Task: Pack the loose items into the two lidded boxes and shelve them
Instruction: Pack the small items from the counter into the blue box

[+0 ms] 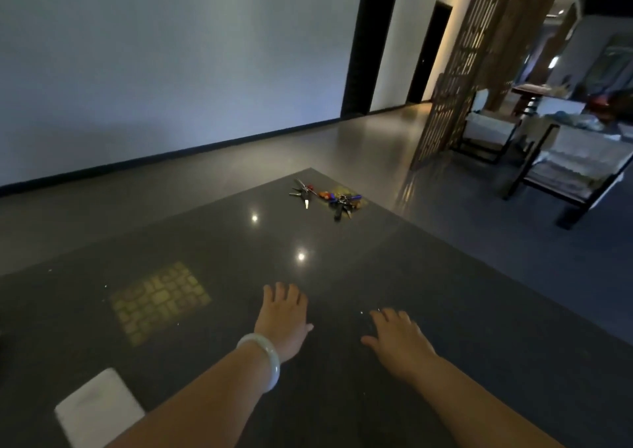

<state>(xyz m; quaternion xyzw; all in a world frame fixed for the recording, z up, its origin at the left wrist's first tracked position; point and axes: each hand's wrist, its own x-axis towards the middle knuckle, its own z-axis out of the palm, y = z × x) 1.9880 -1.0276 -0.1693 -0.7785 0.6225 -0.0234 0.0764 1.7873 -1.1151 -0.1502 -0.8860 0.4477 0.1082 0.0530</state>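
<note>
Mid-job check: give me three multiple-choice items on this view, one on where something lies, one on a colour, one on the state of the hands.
1. Where do the keys lie? A. Near the far corner of the table. B. Beside the left wrist. C. On the floor.
2. What colour is the bangle on the left wrist? A. Black. B. Pale white. C. Red.
3. How are the left hand and right hand? A. Both open, holding nothing. B. Left grips the keys. C. Right pinches the bangle.
Key: 1 A, the keys lie by the corner, far from both hands; 2 B, it shows pale against the dark top; 3 A, fingers are spread, nothing in them.
</note>
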